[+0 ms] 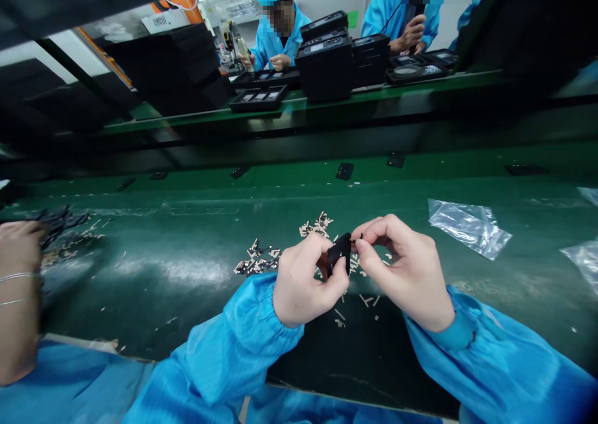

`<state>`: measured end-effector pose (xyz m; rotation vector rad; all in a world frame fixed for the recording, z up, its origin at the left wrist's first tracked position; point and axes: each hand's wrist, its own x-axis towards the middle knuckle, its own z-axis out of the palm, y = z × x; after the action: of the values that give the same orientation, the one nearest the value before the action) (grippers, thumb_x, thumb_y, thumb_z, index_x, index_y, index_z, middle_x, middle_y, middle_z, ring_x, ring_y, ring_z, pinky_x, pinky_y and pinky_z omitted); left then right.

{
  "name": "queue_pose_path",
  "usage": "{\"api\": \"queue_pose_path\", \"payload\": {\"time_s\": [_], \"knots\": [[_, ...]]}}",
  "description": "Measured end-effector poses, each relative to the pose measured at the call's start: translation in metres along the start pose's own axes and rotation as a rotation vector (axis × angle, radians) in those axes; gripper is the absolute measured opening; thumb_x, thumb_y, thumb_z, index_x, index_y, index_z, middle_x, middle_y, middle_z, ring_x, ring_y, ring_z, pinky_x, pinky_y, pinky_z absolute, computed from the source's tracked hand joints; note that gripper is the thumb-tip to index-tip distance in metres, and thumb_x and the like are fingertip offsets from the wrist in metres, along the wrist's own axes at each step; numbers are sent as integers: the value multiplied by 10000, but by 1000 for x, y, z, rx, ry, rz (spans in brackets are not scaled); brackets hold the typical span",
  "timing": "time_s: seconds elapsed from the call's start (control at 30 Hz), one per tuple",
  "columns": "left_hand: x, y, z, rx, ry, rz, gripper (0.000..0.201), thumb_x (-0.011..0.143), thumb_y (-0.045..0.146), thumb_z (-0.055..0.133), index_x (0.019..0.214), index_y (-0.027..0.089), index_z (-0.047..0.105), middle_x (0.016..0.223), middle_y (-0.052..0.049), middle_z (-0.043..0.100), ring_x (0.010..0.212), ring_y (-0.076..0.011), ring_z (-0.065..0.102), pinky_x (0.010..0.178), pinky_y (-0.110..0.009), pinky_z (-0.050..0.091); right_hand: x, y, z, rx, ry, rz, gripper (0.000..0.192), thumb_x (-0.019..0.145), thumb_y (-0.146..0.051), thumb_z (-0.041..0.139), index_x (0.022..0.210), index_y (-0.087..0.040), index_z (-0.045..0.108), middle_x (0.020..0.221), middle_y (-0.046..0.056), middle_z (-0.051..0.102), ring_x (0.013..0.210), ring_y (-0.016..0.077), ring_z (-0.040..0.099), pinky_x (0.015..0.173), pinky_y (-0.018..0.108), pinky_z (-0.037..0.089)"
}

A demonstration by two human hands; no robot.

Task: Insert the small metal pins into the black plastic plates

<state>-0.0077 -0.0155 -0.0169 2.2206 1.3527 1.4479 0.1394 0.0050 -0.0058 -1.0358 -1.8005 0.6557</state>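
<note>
The left hand (306, 281) grips a black part (339, 253) above the bench's (187, 237) near edge. The right hand (402, 268) pinches a small piece at the part's top edge. Loose clips (256, 262) lie just beyond the hands.

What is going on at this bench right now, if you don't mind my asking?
A person in blue sleeves sits at a green work surface. The left hand pinches a small black part, and the right hand meets its top edge with thumb and forefinger. Small pale pieces lie scattered just beyond the hands, and a clear plastic bag lies to the right. Another person's hand rests at the far left. Across the line, two people in blue work beside stacked black cases.
</note>
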Motion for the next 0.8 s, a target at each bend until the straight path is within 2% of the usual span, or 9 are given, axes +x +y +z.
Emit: {"api": "queue_pose_path", "payload": {"time_s": [0.37,0.57,0.8], "knots": [[1,1,-1,77,33,82,144,693,114,549,715,184,426,564,63,432,456,-47,432,436,-163,362,1,-1,-2,45,-53,61,86,775,-149,528,717,-201,492,747,15,612,662,136,580,594,251,471],[1,0,-3,19,17,59,148,690,104,557,727,184,437,563,64,444,460,-49,434,445,-171,363,4,-2,-6,184,-113,134,78,808,-204,531,732,-190,518,754,22,604,663,133,572,583,245,474],[3,-1,-5,-55,-4,33,159,684,99,569,736,181,442,576,64,455,471,-41,437,456,-161,366,4,-2,-7,218,-121,151,86,812,-209,534,730,-185,527,754,23,594,669,135,568,583,246,473]]}}
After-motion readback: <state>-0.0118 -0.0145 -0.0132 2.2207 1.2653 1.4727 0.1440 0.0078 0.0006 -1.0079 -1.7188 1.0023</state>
